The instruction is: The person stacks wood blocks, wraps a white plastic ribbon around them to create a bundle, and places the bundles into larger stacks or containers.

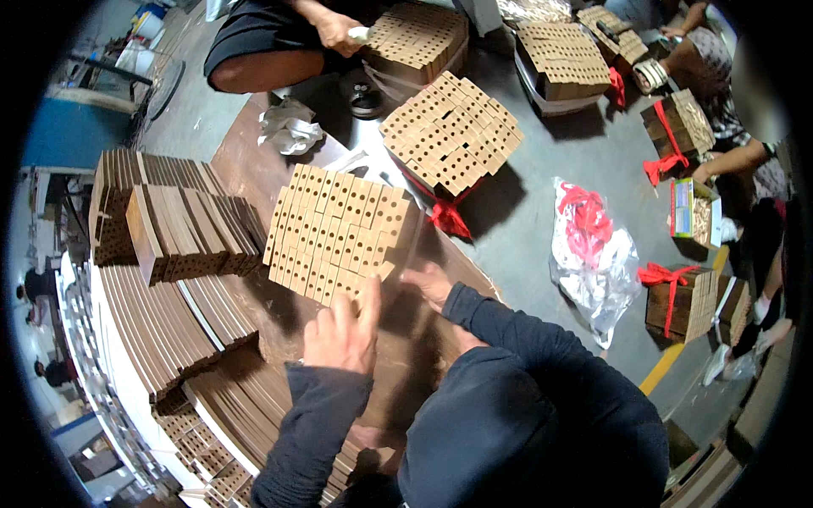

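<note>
A bundle of light wooden strips (326,229) stands on end in front of me, its top faces dotted with drilled holes. My left hand (345,332) is at its near edge, index finger stretched out with the tip at the near right corner. Beside that corner, on the bundle's right side, is my right hand (430,285), fingers extended and holding nothing that I can see. What seems to be clear wrap shows along the bundle's right side. Beyond it sits a second bundle of drilled strips (453,131), with a red tie (449,218) at its base.
Brown strips (157,313) are stacked in rows at my left. A crumpled white bag (290,127) lies beyond. On the floor at right, a clear plastic bag (593,271) holds red ties. Another person's hand (337,34) rests near a far bundle (415,38); more people sit at right.
</note>
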Demonstrator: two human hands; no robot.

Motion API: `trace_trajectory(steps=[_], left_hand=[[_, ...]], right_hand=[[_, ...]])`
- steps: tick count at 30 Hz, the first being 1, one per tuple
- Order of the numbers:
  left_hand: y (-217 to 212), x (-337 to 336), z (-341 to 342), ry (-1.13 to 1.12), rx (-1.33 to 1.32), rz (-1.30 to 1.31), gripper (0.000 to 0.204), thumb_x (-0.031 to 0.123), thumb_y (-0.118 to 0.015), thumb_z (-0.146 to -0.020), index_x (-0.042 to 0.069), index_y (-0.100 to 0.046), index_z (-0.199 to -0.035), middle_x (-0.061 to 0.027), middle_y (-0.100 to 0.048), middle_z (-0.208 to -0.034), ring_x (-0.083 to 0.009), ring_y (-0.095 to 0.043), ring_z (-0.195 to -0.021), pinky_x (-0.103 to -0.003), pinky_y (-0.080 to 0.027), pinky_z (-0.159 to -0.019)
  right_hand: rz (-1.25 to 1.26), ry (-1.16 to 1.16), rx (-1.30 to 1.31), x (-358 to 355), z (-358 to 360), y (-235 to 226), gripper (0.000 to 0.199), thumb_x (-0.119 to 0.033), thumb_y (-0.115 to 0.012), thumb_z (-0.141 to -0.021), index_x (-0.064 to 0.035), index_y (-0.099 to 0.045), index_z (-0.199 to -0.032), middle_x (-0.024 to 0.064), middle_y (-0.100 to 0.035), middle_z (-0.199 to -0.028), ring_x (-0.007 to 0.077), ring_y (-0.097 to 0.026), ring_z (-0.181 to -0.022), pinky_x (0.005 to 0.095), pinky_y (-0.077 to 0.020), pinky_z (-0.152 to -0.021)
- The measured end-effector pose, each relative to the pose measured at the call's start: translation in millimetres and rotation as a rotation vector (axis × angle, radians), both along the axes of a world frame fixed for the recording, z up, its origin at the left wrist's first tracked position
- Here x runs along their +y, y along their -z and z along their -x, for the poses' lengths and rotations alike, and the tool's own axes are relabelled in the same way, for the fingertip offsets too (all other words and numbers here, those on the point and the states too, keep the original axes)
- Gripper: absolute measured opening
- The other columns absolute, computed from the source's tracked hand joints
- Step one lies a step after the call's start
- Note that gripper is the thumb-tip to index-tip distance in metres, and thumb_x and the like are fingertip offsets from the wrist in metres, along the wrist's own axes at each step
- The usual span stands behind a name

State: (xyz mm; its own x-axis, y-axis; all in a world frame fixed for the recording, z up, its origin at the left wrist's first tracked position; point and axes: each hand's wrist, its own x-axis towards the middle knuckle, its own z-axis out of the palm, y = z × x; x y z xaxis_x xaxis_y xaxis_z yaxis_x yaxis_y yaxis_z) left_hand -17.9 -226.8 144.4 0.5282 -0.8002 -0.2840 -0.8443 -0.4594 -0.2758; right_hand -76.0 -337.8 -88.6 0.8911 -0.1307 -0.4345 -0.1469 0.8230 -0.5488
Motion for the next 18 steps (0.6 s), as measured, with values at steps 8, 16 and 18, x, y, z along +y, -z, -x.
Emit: trace_trajectory(steps=[8, 16, 18], left_hand=[[42, -42, 1, 0.183, -0.213, -0.309, 0.057, 0.016, -0.043, -0.084, 0.024, -0.028, -0.139, -0.0107, -0.048, -0.083, -0.0225, -0.051, -0.064, -0.035, -0.040, -0.054], [59, -48, 11, 0.215, -0.246, -0.420, 0.057, 0.019, -0.040, -0.086, 0.020, -0.024, -0.140, -0.0156, -0.048, -0.090, -0.0247, -0.051, -0.069, -0.035, -0.041, -0.057], [62, -48, 11, 0.202, -0.230, -0.392, 0.056, 0.019, -0.041, -0.085, 0.020, -0.026, -0.139, -0.0143, -0.048, -0.090, -0.0242, -0.053, -0.071, -0.037, -0.043, -0.059]], right_hand=[[-0.174, -0.099, -0.136, -2, 4, 28, 0.031, -0.010, -0.056, -0.082, -0.0045, -0.055, -0.112, 0.0034, -0.059, -0.104, 0.0130, -0.053, -0.094, 0.0278, -0.0396, -0.087], [-0.282, -0.020, -0.289, 8, 12, 29, 0.028, -0.008, -0.052, -0.082, -0.0034, -0.054, -0.109, 0.0050, -0.057, -0.105, 0.0145, -0.051, -0.098, 0.0300, -0.0395, -0.087], [-0.315, 0.067, -0.229, 12, 12, 18, 0.025, -0.007, -0.055, -0.082, -0.0029, -0.056, -0.107, 0.0049, -0.058, -0.102, 0.0143, -0.052, -0.096, 0.0301, -0.0407, -0.086]])
